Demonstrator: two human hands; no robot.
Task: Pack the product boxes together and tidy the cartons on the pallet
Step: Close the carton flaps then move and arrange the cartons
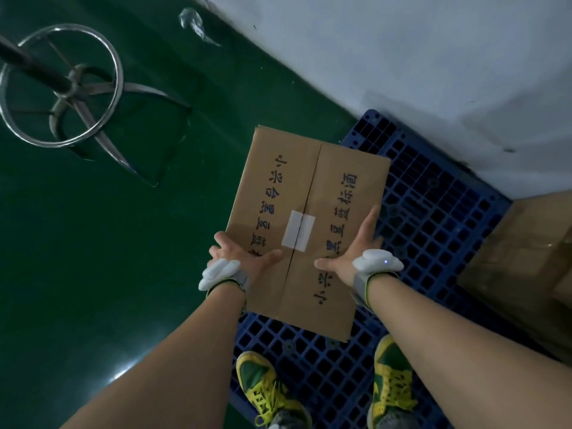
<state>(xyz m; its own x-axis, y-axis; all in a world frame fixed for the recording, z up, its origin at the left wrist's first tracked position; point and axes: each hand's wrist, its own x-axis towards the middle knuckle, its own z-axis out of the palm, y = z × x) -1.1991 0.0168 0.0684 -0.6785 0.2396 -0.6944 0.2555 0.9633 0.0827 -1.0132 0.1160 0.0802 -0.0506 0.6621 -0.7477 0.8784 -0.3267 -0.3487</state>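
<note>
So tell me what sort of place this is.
Probably a warehouse or factory storeroom: a blue plastic pallet on a green painted floor, with a taped carton held in both hands and more cardboard stacked alongside.

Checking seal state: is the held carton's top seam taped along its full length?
No: the carton held by both hands shows only a short white tape patch across mid-seam.

The carton (306, 224) is matt brown corrugated cardboard, its centre seam held by a strip of pale, smooth tape (298, 232). Beneath the carton, the pallet (433, 218) is blue moulded plastic grid with a slight sheen. Left of the carton, the green floor (154, 243) looks glossy, reflecting light, and a stool base (62, 88) is polished metal.
</note>
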